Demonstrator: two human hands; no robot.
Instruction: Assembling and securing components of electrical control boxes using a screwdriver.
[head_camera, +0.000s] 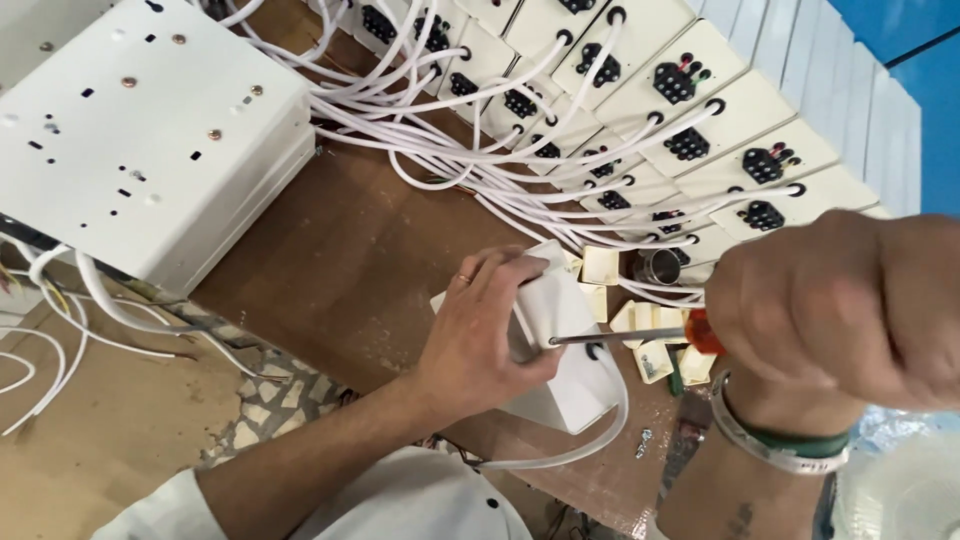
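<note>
My right hand (840, 310) fills the right side of the frame, closest to me, fingers curled tight round the orange handle of a screwdriver (640, 335); a metal bangle and a green band sit on that wrist. The steel shaft runs left, its tip meeting the small white box (565, 350) at centre frame. My left hand (480, 335) lies over the box's left side, fingers pressed down on its top, thumb underneath, a ring on one finger. A white cable (590, 445) loops out from the box toward the lower edge. Just beyond the box, small cream plastic pieces (640, 345) and a little metal cup (660, 265) lie on the brown wooden table (340, 250). Farther off, rows of cream switch plates (700, 110) with white wires (450, 150) spread across the top. A big white metal box (140, 130) stands at the upper left.
</note>
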